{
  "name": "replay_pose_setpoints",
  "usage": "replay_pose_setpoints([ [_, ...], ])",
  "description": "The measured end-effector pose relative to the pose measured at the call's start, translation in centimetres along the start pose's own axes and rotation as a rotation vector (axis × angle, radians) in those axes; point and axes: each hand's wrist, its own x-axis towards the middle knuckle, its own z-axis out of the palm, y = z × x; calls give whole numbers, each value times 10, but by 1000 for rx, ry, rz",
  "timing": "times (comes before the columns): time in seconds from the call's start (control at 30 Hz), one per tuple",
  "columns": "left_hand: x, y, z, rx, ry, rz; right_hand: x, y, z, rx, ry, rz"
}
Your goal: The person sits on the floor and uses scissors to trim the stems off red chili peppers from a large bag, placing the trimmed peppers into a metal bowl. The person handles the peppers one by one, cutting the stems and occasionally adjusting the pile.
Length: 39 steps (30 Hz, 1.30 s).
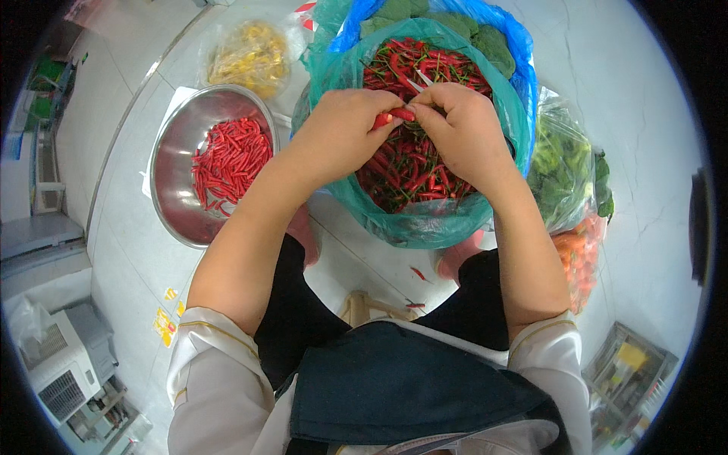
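Note:
Over a green plastic bag (438,227) full of red chili peppers (406,176) with green stems, my two hands meet at the fingertips. My left hand (355,122) holds red chilies (382,120) whose cut ends show pale. My right hand (458,122) pinches the end of a chili at the left fingertips; the pointed metal blades of scissors (420,82) stick out above its fingers, their handles hidden by the hand. To the left, a stainless steel bowl (170,170) contains many stemless red chilies (233,159).
Behind the green bag, a blue bag (526,68) holds broccoli (493,48). Clear bags of leafy greens (560,165) and carrots (577,256) lie at right. A bag of yellow food (250,57) is beyond the bowl. A loose chili (418,273) lies on the floor between my feet.

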Motion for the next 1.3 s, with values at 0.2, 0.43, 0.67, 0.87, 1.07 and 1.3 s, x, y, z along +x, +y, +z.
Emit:
replay_pose_setpoints([
  [0.2,-2,24,-9,-221,109,-96,3,-4,-9,815,-116,464],
  [0.43,0,6,-24,-1035,298,-390,-10,8,31,46,-95,-52],
  [0.67,-2,2,-22,-1001,107,-620,-15,5,49,127,-158,40],
  [0.87,-4,14,-8,-933,28,-543,0,-11,14,454,109,263],
  [1.07,-3,26,-9,-1081,-34,-490,0,-30,4,807,86,349],
  [1.3,-9,31,-33,-892,-205,-263,-4,-27,-3,1251,-380,532],
])
